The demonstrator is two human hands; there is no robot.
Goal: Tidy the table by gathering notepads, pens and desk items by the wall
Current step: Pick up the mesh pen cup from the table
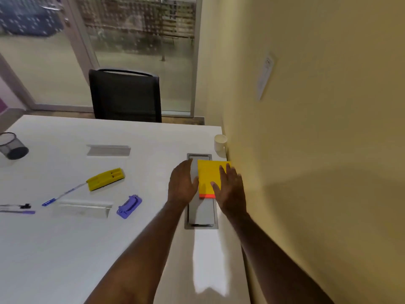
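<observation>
A yellow notepad [208, 175] with an orange-red lower edge lies by the wall, partly over a grey cable hatch [201, 212] in the white table [65, 249]. My right hand [230, 189] rests flat on the pad's right side, fingers straight. My left hand [182, 185] is open and touches the pad's left edge. Further left lie a yellow board eraser [105, 179], a purple stapler-like item [129, 206], a blue pen [63, 194] and more pens [17, 209].
A white paper cup [220, 142] stands in the table's far corner against the wall. Two clear acrylic sign holders [108, 150] [84, 209] lie on the table. A black mesh pen cup [13, 146] lies tipped at far left. A black chair [126, 96] stands behind the table.
</observation>
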